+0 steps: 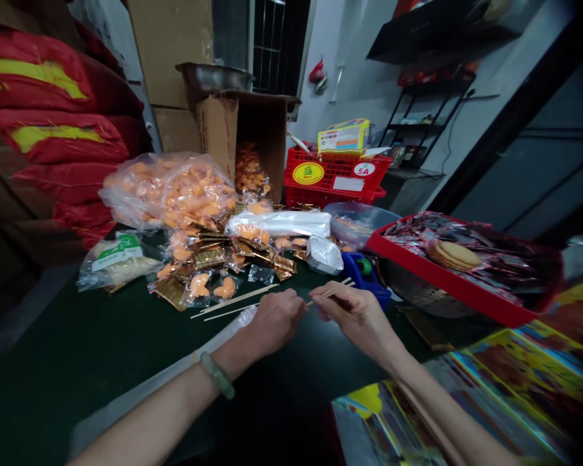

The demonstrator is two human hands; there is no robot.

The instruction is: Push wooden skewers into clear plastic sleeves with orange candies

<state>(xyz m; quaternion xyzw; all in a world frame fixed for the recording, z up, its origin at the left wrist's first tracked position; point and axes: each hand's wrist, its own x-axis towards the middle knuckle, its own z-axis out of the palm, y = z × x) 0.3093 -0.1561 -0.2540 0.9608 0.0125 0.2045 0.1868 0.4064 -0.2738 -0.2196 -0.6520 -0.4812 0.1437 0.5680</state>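
Observation:
Thin wooden sticks [331, 292] run between my two hands above the dark green table. My right hand [362, 320] is closed in a pinch around them, and their tips poke out past its fingers. My left hand [278, 318], with a bangle on its wrist, is closed at the sticks' other end; its fingertips are partly hidden. More loose sticks [238, 301] lie on the table just beyond my left hand. A strip of clear plastic [230, 329] shows beside that hand. Orange butterfly-shaped pieces in clear wrappers [199, 285] lie farther back.
Gold packets [208, 257], a foil tray [324, 254] and a blue tape dispenser [366, 275] lie ahead. At right, a red-rimmed box [447, 294] holds wrapped packets and biscuits [451, 255]. Behind stand a red basket [337, 178], an open carton [218, 133] and bags of orange pieces [175, 188].

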